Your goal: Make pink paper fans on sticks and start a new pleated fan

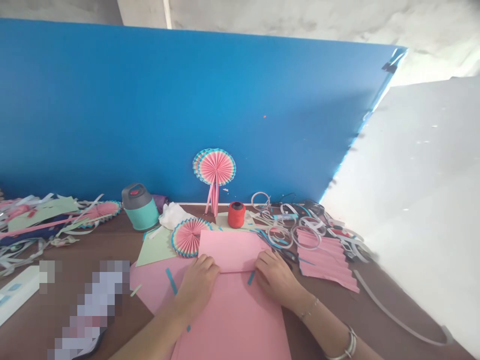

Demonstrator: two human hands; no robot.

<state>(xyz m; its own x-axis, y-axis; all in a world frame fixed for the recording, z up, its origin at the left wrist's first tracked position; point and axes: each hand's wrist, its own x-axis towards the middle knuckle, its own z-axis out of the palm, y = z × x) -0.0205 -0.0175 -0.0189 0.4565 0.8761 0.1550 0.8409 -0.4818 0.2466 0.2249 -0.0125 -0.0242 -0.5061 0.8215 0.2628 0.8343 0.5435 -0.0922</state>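
A pink sheet of paper [231, 250] is raised at its far part, with a straight crease or edge running between my hands. My left hand [198, 280] is closed on its left side, fingertips on the near edge. At the right side, my right hand [275, 277] grips the same paper with curled fingers; the thumb is mostly hidden. Beneath lies more pink paper [236, 320], reaching toward me. Thin blue paper strips [171, 281] lie on the pink paper. Just beyond my left hand rests a pleated pink paper rosette [187, 237] with a blue-and-white rim.
Against the blue partition [150, 100] stands a paper fan [215, 167]. A red thread spool [236, 215] and a teal flask [141, 210] stand at the back. Right of them lie white tape rolls [279, 235] and pleated pink paper [326, 257]. Paper strips [22, 250] clutter the left.
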